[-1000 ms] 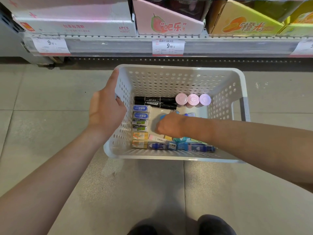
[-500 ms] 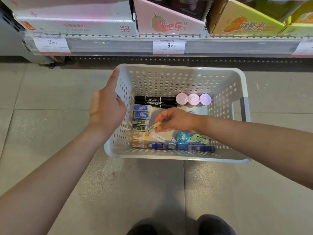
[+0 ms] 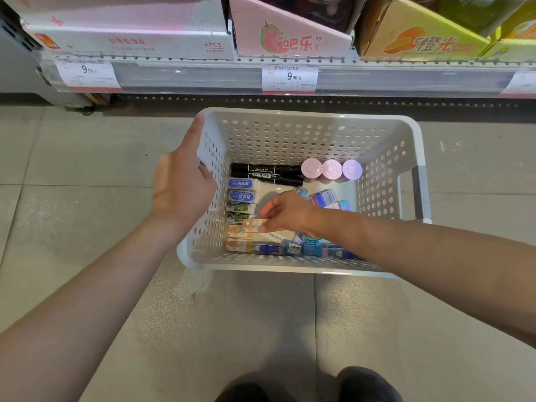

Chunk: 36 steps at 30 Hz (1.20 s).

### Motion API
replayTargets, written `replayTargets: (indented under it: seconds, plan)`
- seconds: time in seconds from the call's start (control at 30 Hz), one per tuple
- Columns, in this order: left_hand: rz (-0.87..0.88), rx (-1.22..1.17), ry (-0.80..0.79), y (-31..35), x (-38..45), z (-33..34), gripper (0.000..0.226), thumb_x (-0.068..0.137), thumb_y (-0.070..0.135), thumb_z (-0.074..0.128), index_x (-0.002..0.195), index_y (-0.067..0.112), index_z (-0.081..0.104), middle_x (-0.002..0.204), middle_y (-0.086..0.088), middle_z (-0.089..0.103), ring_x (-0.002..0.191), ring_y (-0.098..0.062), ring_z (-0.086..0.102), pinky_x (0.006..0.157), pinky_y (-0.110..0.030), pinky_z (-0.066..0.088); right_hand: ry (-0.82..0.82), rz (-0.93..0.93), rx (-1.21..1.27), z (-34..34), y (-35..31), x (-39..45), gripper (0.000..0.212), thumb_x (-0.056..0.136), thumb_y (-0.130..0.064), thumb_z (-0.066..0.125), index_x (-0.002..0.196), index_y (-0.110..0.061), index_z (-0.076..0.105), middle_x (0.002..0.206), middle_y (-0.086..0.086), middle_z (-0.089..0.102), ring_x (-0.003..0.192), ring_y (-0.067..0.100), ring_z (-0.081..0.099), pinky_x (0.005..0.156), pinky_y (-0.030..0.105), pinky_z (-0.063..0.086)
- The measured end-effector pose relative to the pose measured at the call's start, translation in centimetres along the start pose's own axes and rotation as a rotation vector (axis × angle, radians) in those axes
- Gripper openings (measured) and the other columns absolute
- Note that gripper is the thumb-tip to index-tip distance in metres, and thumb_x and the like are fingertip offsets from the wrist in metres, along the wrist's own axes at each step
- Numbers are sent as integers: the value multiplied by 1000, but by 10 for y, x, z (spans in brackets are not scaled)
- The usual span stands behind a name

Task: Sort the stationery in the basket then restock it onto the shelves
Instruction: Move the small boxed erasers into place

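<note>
Pinched between the right hand's (image 3: 285,211) thumb and fingertips is a small orange-patterned eraser (image 3: 254,224), held just above the column of erasers along the basket's nine o'clock wall. That column runs from two blue-labelled erasers (image 3: 242,189) at its twelve o'clock end, through two green-labelled ones (image 3: 241,212), to orange ones (image 3: 239,238) at six o'clock. The left hand (image 3: 181,188) grips the white perforated basket (image 3: 307,134) by its nine o'clock rim, thumb laid along the outside. Inside, two black markers (image 3: 266,173) lie at twelve o'clock, with three pink-capped round tubs (image 3: 331,169) touching in a row at their three o'clock side. Blue correction tapes (image 3: 301,248) line the six o'clock wall. Beyond the basket, at twelve o'clock, a shelf (image 3: 203,74) carries price tags (image 3: 289,78) and cartons (image 3: 290,30).
</note>
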<state>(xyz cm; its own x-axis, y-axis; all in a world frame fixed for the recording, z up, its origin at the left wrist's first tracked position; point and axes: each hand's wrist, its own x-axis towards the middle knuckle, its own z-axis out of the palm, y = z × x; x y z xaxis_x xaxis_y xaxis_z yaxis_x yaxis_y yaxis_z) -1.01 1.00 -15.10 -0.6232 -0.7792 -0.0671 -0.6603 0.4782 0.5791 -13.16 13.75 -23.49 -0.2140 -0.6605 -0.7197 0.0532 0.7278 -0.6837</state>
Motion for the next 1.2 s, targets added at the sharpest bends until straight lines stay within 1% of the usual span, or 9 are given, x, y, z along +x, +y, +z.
replayTargets:
  seconds: [0.3,0.43,0.53,0.7,0.77,0.83,0.93,1.07,1.2]
  plan:
    - [-1,-11,1,0,-1,0,72,89,-4,43,152,26,23,54,-1,33,47,-13,31,45,-26,27,126,155,-389,33,-8,20,53,73,-27,79,116,-5,57,112,6,64,106,20,61,93,33,52]
    - [2,-7,2,1,-2,0,72,89,-3,43,152,26,23,54,0,31,47,-13,30,44,-23,25,47,221,-255,33,-14,22,18,77,-12,75,83,-4,60,102,16,71,97,25,69,87,36,56]
    - [-1,-14,3,0,-1,0,72,88,-3,42,152,25,24,54,0,32,47,-13,31,44,-23,26,33,221,-238,30,-19,23,20,77,-8,72,69,-8,54,105,19,69,98,27,68,86,36,56]
    - [2,-28,-9,0,-3,-1,71,90,-3,43,152,26,23,56,0,33,47,-12,31,41,-16,25,-73,275,-232,22,-33,10,22,91,-18,61,99,3,59,89,13,72,80,19,71,85,30,56]
    - [-3,-37,-12,0,-2,-1,72,90,-3,43,152,27,22,56,-1,34,47,-13,32,43,-21,27,-128,227,-218,-2,-46,-2,26,95,-9,54,111,11,57,90,16,69,78,21,70,72,24,59]
    - [-8,-41,-15,-1,-2,-1,72,90,-3,43,152,27,22,57,-1,35,48,-13,33,44,-21,28,-135,205,-373,-30,-58,-16,28,95,-5,51,117,12,56,91,16,69,66,17,67,56,18,56]
    - [-1,-46,-21,0,-2,0,72,90,-4,43,152,26,22,57,-3,37,47,-12,33,44,-24,30,-179,301,-725,-58,-60,-36,29,94,-6,50,119,6,59,92,14,68,80,24,66,62,25,53]
    - [-15,-45,-24,2,-3,-1,72,91,-4,41,152,27,21,58,0,37,47,-11,34,43,-20,29,-160,318,-1076,-72,-34,-46,6,86,-15,62,87,-12,67,75,3,61,59,14,55,60,26,48]
    - [0,-4,-8,5,-3,-1,70,91,-4,42,152,24,22,57,1,37,47,-11,35,44,-22,27,-157,292,-1408,-58,2,-48,31,89,-24,60,114,-5,60,97,1,60,84,19,59,67,29,46]
